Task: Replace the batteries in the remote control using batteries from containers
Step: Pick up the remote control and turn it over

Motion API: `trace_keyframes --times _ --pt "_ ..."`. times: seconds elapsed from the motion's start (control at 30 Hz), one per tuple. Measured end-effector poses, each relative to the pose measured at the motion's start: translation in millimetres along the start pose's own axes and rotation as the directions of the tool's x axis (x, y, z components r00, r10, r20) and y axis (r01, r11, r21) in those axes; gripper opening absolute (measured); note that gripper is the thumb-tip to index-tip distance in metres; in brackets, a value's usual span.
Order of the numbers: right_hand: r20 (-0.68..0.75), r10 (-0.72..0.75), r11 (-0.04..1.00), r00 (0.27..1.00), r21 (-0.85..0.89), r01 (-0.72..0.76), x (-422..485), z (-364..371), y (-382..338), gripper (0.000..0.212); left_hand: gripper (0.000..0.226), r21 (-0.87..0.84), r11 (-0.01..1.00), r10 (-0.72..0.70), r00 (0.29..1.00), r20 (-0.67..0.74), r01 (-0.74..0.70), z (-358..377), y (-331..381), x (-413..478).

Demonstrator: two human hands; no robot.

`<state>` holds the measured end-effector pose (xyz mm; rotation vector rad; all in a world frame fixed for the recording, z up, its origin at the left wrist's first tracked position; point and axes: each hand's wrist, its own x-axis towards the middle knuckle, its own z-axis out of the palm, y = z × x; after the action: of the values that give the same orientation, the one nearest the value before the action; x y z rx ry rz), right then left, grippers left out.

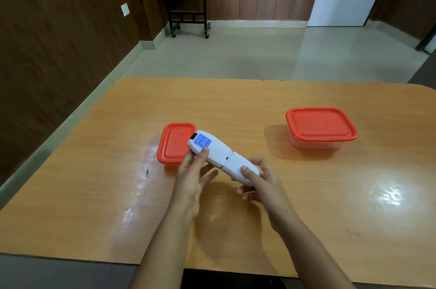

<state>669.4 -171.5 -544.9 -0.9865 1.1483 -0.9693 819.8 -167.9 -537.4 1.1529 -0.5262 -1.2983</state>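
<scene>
Two bare forearms reach over the near edge of the orange wooden counter (pixel 306 218). Left hand (pixel 192 177): thumb pressed on the back of the white remote control (pixel 219 155) near its blue label (pixel 203 141), remaining fingers (pixel 208 176) spread loosely beneath the body. Right hand (pixel 262 184): thumb on the battery cover (pixel 240 166) at the remote's near end, other fingers curled under it; whether they press the underside cannot be told. Remote: held face down above the counter, tilted, its far end overlapping the small red-lidded container (pixel 175 143). Large red-lidded container (pixel 320 127): well to the right of the remote, lid on. Battery cover: appears closed, a seam separating it from the remote's body.
</scene>
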Motion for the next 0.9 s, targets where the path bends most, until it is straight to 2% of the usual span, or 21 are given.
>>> trace_keyframes --times 0.1,0.13,0.17,0.2,0.23,0.27,0.37,0.6,0.7,0.83,0.9 --pt "0.108 -0.135 0.942 0.985 -0.293 0.161 -6.3 10.6 10.3 0.034 0.030 0.030 0.998 -0.061 0.995 0.077 0.059 11.3 -11.5 -5.2" --pt "0.131 -0.194 0.858 0.972 -0.459 0.233 -6.8 10.6 14.3 0.043 0.031 0.031 0.997 -0.079 0.994 0.072 0.077 12.6 -13.3 -6.2" --pt "0.150 -0.244 0.730 0.958 -0.622 0.283 -6.9 9.5 17.5 0.051 0.031 0.031 0.996 -0.088 0.994 0.063 0.086 12.4 -13.9 -5.9" --pt "0.166 -0.281 0.598 0.945 -0.740 0.308 -7.4 8.3 18.3 0.057 0.031 0.036 0.996 -0.087 0.995 0.055 0.085 11.9 -12.7 -5.7" --pt "0.172 -0.310 0.513 0.935 -0.798 0.316 -7.4 7.5 17.5 0.060 0.032 0.050 0.996 -0.080 0.996 0.049 0.077 10.9 -11.4 -5.3" --pt "0.173 -0.331 0.490 0.928 -0.809 0.326 -7.5 6.6 16.7 0.059 0.033 0.066 0.996 -0.069 0.997 0.042 0.066 10.5 -10.0 -5.3" --pt "0.166 -0.376 0.518 0.912 -0.778 0.355 -7.5 5.9 15.3 0.057 0.031 0.074 0.996 -0.051 0.999 0.018 0.050 10.3 -10.6 -5.6" --pt "0.191 -0.410 0.508 0.892 -0.765 0.397 -2.5 1.4 13.1 0.056 0.027 -0.066 0.998 0.001 1.000 -0.018 -0.002 14.4 -16.5 -4.8" --pt "0.185 -0.472 0.450 0.862 -0.790 0.416 -6.3 3.3 12.3 0.055 0.029 -0.122 0.992 0.009 0.999 -0.034 -0.013 19.5 -19.6 -5.7" --pt "0.205 -0.611 0.309 0.765 -0.827 0.469 -16.2 3.6 7.3 0.055 0.034 -0.215 0.975 0.024 0.994 -0.103 -0.046 19.0 -15.4 -1.5" --pt "0.167 -0.626 0.345 0.762 -0.817 0.463 -17.5 -0.6 6.4 0.055 0.035 -0.211 0.975 0.044 0.989 -0.138 -0.073 14.5 -11.4 3.1"
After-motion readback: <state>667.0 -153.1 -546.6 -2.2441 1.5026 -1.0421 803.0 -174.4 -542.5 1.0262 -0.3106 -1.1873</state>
